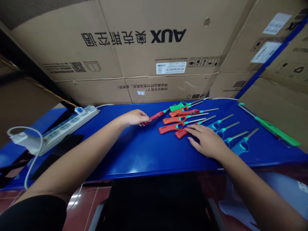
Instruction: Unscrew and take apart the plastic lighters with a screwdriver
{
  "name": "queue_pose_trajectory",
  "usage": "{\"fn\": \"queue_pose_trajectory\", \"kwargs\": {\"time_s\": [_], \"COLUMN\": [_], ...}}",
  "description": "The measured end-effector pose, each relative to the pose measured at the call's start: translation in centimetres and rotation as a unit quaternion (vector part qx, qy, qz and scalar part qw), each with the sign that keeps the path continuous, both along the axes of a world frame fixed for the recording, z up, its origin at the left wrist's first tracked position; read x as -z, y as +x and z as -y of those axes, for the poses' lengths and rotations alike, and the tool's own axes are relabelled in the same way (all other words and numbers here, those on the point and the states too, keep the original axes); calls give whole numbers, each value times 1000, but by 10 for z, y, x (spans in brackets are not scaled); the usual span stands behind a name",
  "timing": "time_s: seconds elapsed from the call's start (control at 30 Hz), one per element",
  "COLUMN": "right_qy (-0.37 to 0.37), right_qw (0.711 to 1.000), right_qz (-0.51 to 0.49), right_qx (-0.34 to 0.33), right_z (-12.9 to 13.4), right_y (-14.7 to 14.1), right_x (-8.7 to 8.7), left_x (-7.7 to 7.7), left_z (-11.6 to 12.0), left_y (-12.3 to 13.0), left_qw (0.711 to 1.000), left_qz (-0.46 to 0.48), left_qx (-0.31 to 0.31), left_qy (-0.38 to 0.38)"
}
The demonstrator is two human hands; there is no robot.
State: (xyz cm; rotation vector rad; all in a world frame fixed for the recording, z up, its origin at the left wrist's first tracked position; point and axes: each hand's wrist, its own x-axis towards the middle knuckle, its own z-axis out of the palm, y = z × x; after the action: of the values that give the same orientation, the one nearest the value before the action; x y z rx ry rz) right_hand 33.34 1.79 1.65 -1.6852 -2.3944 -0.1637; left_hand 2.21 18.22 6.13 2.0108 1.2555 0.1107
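My left hand (136, 118) is closed around the handle end of a red gas lighter (157, 116), whose nozzle points away toward the pile. On the blue table, my right hand (204, 139) lies palm down with its fingers spread, the fingertips touching another red lighter (182, 132). Beside it are a second red lighter (169, 128), an orange lighter (173, 120) and a green lighter (180, 106) farther back. Several blue lighters (240, 147) fan out to the right, partly hidden by my right hand.
A large cardboard box (141, 64) stands along the table's back. At the left is a white power strip (69, 126) with plugs, beside a dark flat object (57, 154). A long green-handled lighter (274, 130) lies at the far right by another carton (284, 106).
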Motion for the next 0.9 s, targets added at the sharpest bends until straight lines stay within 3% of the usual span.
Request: {"fn": "queue_pose_trajectory", "kwargs": {"time_s": [0.07,0.13,0.2,0.27,0.33,0.43,0.5,0.63,0.77,0.9], "right_qy": [12,22,28,28,33,64,108,164,81,-15], "right_qw": [1000,1000,1000,999,999,998,993,979,969,954], "right_qz": [-8,-9,-9,-13,-13,-8,-17,-58,1,104], "right_qx": [-5,-9,-10,-11,-14,-23,-35,-108,-234,-281], "right_z": [-1,-1,-2,-4,-5,1,13,43,46,27], "right_y": [2,4,5,6,6,-3,-17,-56,-93,-116], "right_x": [2,4,7,8,7,-2,-11,-21,-18,-19], "left_x": [-4,-7,-6,-2,7,24,35,44,38,34], "left_z": [16,38,65,97,128,167,183,190,179,170], "left_y": [-17,-35,-51,-65,-75,-82,-82,-80,-77,-71], "left_qw": [996,970,948,961,983,977,970,972,979,980], "left_qz": [56,162,231,217,163,92,71,53,49,54], "left_qx": [-22,-67,-103,-100,-82,-75,-70,-41,22,41], "left_qy": [-69,-168,-196,-139,4,179,220,225,194,185]}}
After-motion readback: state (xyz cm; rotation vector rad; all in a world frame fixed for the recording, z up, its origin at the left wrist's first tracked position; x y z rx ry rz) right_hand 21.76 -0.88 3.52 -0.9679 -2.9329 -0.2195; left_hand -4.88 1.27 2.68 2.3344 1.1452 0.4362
